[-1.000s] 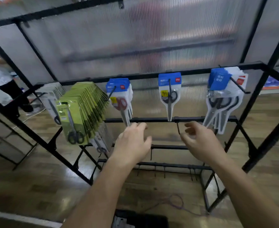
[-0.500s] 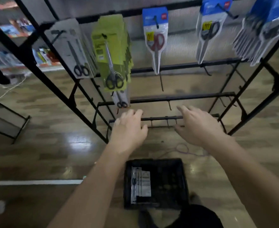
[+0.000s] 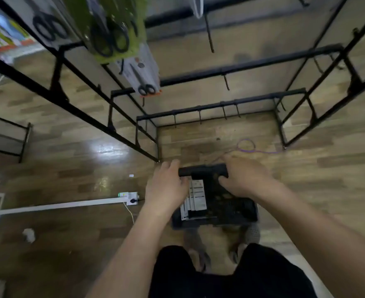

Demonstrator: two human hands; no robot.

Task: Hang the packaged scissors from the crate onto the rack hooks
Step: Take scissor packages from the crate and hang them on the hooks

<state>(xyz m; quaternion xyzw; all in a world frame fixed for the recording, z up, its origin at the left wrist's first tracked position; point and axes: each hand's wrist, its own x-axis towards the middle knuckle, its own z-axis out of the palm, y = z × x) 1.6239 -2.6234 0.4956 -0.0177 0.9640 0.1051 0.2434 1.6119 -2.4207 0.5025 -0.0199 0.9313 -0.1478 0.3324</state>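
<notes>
A black crate sits on the wood floor below me, with a few white packaged scissors lying along its left side. My left hand hovers over the crate's left edge, fingers relaxed and holding nothing. Over the crate's right part, my right hand is spread out flat, also holding nothing. The black rack rises ahead, with bare hooks on its lower bars. Green-carded scissors and a white pack hang at upper left.
A purple cord loop lies on the floor behind the crate. A white power strip and cable channel run along the floor at left. A crumpled scrap lies at lower left. My legs and feet stand just behind the crate.
My view has tilted down from the rack to the crate. Both hands have dropped from the hooks to just above the crate.
</notes>
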